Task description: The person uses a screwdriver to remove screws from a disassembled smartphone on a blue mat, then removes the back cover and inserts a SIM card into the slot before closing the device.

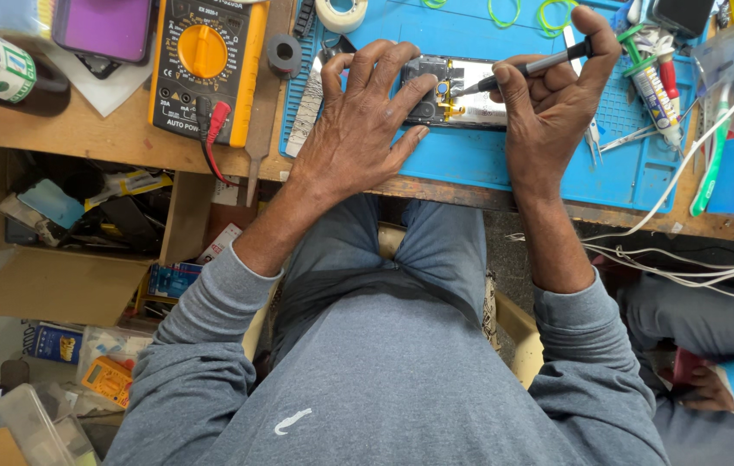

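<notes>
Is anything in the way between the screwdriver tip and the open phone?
Nothing visible. The right hand holds the screwdriver with its tip right at the opened phone on the blue mat. The left hand presses the phone's other end, beside the tip, not across it.

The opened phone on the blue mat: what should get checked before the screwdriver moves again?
1. Left hand pinning the opened phone flat: ok.
2. Right hand gripping the screwdriver: ok.
3. Tip seated in a screw: cannot tell, too small.
4. Phone fully on the blue mat: ok.
5. Tweezers lying close by: ok.
6. White cables clear of the phone: ok.
</notes>
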### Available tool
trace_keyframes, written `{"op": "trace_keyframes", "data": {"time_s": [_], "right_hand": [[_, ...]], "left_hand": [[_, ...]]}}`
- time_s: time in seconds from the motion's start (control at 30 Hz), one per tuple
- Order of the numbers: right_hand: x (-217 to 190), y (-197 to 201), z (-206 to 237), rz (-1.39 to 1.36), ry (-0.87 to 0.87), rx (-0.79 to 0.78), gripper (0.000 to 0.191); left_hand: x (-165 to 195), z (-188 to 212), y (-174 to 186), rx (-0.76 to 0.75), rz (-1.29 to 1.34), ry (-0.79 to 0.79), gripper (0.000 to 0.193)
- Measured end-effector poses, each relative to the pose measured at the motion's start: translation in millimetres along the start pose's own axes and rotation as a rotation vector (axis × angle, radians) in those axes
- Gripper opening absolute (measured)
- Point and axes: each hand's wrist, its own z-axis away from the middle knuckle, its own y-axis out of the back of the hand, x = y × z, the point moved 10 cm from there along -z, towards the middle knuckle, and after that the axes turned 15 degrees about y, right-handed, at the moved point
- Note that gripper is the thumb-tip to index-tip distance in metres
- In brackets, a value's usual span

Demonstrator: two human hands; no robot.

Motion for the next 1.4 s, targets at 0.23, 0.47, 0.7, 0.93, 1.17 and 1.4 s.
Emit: {"op": "trace_keyframes", "data": {"time_s": [0.23, 0.47, 0.7, 0.93, 1.17, 1.4], "right_hand": [[-0.5, -0.8, -0.6, 0.023, 0.019, -0.022, 0.063], [-61.3, -26.2, -23.9, 0.299, 0.285, -0.254, 0.058], [-65.0, -40.6, -52.6, 0.37, 0.198, -0.297, 0.049], [-74.0, -45.9, -47.6, 0.342, 0.27, -0.338, 0.048], [-81.2, -60.5, -45.6, 0.326, 0.246, -0.404, 0.05], [-76.3, -59.1, -47.9, 0.279, 0.258, -0.381, 0.055]], "left_hand": [[-0.3, -2.0, -2.3, -0.004, -0.008, 0.003, 0.052], [-1.6, 0.2, 0.4, -0.031, 0.004, 0.023, 0.054], [-6.0, -1.9, 0.4, -0.034, -0.01, 0.044, 0.068], [-9.4, -2.3, 1.5, -0.086, 0.027, 0.086, 0.076], [-8.6, -2.5, 15.8, -0.043, 0.082, 0.083, 0.077], [-10.7, -1.0, 14.1, -0.061, 0.085, 0.104, 0.079]]}}
